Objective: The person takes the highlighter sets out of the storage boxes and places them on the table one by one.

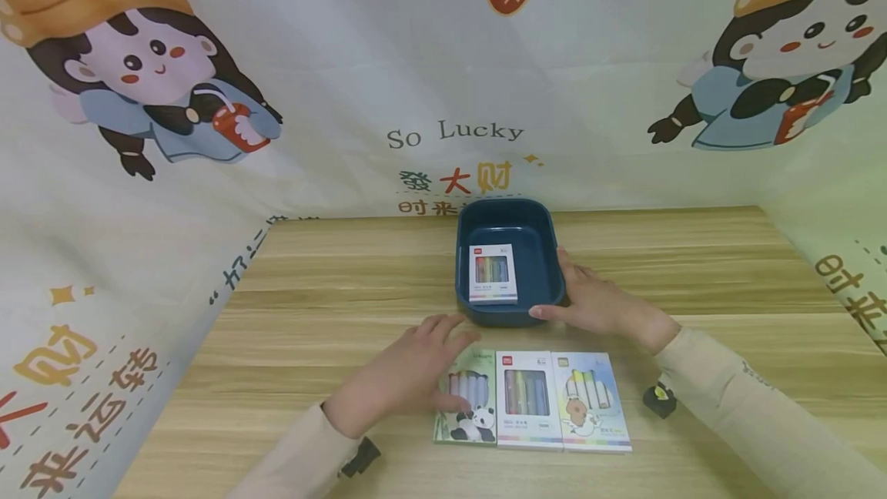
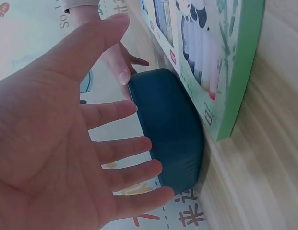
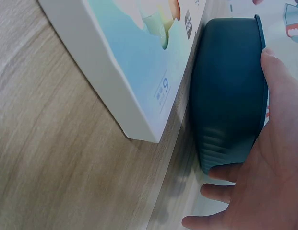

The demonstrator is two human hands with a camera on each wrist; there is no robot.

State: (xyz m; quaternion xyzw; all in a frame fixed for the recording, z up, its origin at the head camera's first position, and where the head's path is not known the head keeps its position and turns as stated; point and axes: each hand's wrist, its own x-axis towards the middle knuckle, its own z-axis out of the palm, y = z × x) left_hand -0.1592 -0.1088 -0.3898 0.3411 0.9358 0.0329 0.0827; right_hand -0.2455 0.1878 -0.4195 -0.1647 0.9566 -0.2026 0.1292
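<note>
Blue bin (image 1: 509, 317): 1, on table (image 1: 312, 283); holds 1 boxed pack (image 1: 493, 276).
Row before bin: 3, panda pack (image 1: 481, 395), white pack (image 1: 530, 399), pastel pack (image 1: 590, 403).
Right hand (image 1: 599, 305): fingers spread at bin's corner; light steadying pressure suits.
Left hand (image 1: 409, 368): fingers spread over panda pack, contact unclear; gripping its 2 side edges seems soundest.

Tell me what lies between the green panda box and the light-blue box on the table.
In the head view, a white windowed marker box lies between the green panda box and the light-blue box.
</note>
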